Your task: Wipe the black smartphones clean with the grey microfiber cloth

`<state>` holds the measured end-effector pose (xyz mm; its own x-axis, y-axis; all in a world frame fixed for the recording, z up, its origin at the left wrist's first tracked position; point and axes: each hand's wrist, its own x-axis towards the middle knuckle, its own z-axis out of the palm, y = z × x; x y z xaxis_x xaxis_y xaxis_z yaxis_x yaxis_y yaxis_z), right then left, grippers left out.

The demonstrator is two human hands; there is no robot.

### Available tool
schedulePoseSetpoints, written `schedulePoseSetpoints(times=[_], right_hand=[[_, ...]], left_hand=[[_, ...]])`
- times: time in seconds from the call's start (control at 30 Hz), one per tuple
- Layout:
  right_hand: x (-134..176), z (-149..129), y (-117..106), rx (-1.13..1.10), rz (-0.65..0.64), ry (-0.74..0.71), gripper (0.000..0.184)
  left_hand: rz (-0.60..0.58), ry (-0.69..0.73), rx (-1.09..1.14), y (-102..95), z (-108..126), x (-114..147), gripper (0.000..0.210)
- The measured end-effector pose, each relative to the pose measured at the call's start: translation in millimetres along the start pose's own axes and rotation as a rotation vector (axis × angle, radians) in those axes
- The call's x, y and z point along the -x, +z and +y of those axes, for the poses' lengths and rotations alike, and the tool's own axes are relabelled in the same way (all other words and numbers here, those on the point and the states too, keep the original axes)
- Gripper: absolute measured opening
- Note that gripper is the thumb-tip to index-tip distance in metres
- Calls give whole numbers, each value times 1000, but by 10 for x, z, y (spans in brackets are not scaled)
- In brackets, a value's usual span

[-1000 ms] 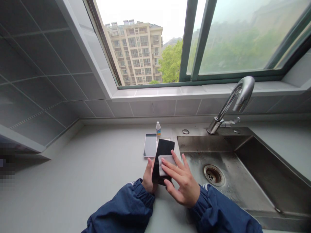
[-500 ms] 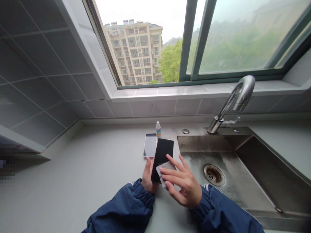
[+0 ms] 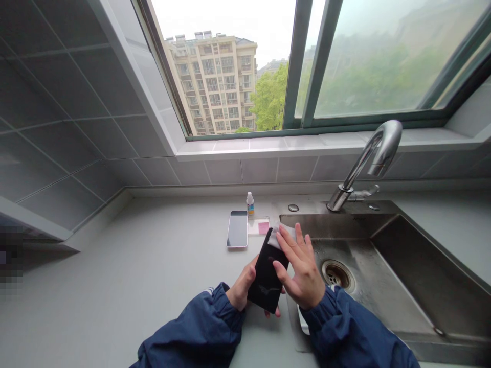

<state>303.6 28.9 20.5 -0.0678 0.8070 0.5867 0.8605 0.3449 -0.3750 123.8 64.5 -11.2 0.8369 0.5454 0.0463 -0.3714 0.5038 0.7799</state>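
A black smartphone point(image 3: 264, 278) lies tilted in my left hand point(image 3: 242, 287), with the thumb on its near left side and fingertips showing beneath its lower right edge. My right hand point(image 3: 304, 272) presses a light grey cleaning cloth point(image 3: 273, 238) onto the upper end of the phone. The cloth sits under its fingers, partly hidden and reaching past the phone's top edge. The right thumb is over the dark screen, where a faint smear shows. Beyond the hands, a second phone point(image 3: 237, 230) lies flat on the counter.
A small white-capped bottle point(image 3: 250, 205) stands behind a clear flat case point(image 3: 253, 226) bearing a pink square point(image 3: 263, 228). To the right is a steel sink point(image 3: 387, 286) with a chrome faucet point(image 3: 378, 148). The grey counter point(image 3: 153, 276) runs left to a tiled wall, below a window.
My right hand has slid the cloth up to the phone's far end. The held phone has come nearer and turned slightly, uncovering the clear case and pink square.
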Motion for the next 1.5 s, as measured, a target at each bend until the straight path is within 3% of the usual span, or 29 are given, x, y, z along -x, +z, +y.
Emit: schedulePoseSetpoints(times=[0.23, 0.4, 0.5, 0.77, 1.0, 1.13, 1.3, 1.5], right_hand=[[47, 21, 59, -21, -137, -133, 53], [61, -72, 41, -62, -236, -247, 48], [52, -120, -10, -99, -262, -293, 45], [63, -91, 11, -91, -196, -262, 41], [13, 84, 10, -44, -75, -56, 49], [-20, 121, -16, -15, -9, 6, 50], [-3, 110, 8, 19, -32, -6, 50], [46, -44, 6, 6, -221, -166, 50]], left_hand=[[161, 10, 187, -69, 3, -43, 76], [396, 172, 296, -16, 105, -95, 70], [458, 176, 327, 26, 167, -96, 69], [369, 146, 389, -7, 166, -72, 71], [11, 34, 346, -91, 72, -53, 78], [-95, -15, 324, -128, 16, -45, 80], [-57, 13, 301, -127, 3, -51, 77], [200, 26, 285, -55, 33, -63, 77]])
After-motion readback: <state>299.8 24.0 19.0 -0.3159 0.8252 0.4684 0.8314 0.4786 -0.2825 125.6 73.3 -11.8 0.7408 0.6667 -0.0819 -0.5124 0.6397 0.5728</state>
